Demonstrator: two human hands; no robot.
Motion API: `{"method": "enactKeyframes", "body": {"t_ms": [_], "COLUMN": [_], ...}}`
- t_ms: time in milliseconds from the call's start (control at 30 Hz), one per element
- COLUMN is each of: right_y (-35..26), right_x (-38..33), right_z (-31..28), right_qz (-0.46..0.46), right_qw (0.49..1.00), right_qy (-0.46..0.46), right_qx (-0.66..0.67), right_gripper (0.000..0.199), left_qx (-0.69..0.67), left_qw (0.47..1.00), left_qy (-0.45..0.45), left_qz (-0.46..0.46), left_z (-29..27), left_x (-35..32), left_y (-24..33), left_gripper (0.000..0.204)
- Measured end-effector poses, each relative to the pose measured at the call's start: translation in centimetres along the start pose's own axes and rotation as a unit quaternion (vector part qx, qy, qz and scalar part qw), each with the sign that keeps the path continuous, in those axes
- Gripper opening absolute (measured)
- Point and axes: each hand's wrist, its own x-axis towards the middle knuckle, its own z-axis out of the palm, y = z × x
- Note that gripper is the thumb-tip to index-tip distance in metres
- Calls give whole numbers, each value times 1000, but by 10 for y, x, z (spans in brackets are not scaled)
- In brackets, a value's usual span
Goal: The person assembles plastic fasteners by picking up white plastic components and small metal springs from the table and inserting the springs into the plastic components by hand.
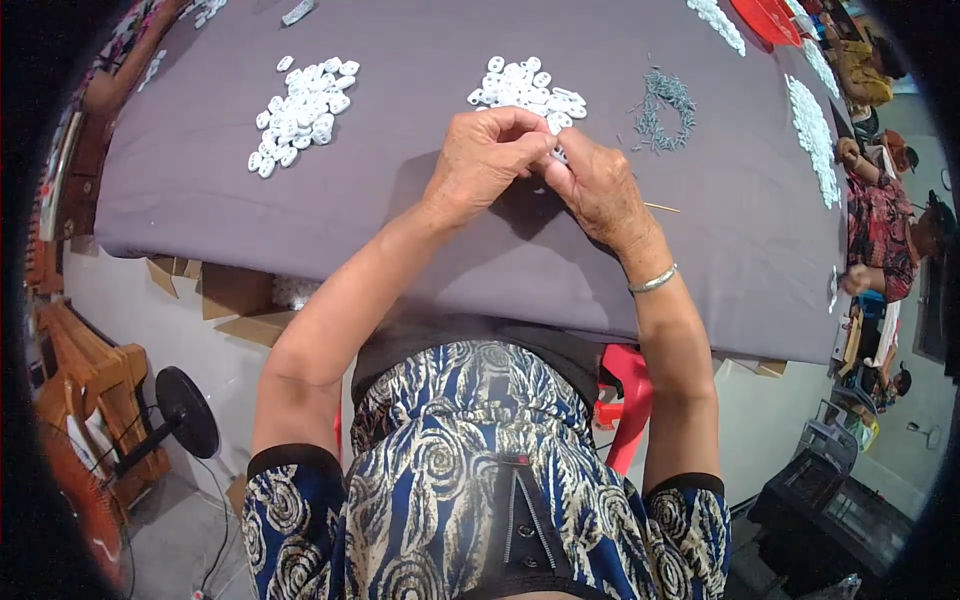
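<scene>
My hands meet above the grey cloth-covered table, fingertips touching. My right hand is closed on a small white plastic piece, mostly covered by the fingers. The thumb and forefinger of my left hand are pinched together against it; whatever they hold is hidden. Just beyond the hands lies a heap of white oval plastic pieces with small holes. To its right is a scattered ring of tiny grey pins or screws, too small to tell which. A thin brass-coloured rod lies by my right wrist.
Another heap of white pieces lies at the left of the table, and a long row runs along the right edge near a red tray. Co-workers sit at the right side. Below the table are cardboard boxes and a red stool.
</scene>
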Motion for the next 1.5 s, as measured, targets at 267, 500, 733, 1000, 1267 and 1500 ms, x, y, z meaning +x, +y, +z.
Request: {"method": "enactKeyframes", "body": {"t_ms": [267, 500, 733, 1000, 1267, 1500], "right_y": [-8, -9, -26, -38, -31, -30], "right_x": [0, -3, -3, 1, 3, 1], "right_z": [-2, 2, 1, 20, 35, 35], "right_qz": [-5, -11, -20, -4, -2, 5], "right_qw": [1000, 1000, 997, 988, 991, 995], "right_qy": [11, 24, 22, 45, 52, 16], "right_qx": [6, 12, 77, 150, 121, 98], "right_gripper": [29, 30, 26, 23, 22, 14], "left_qx": [-46, -119, -95, -188, -216, -224], "left_qw": [998, 991, 981, 976, 965, 964], "left_qy": [-30, -49, -97, 64, 144, 137], "left_qz": [-3, -46, 141, 89, 43, 46], "left_z": [-3, -7, 10, 36, 38, 35], "left_x": [-1, 0, -7, -20, -18, -12], "left_y": [3, 1, 4, -5, -4, -8], "left_gripper": [12, 9, 42, 53, 59, 56]}}
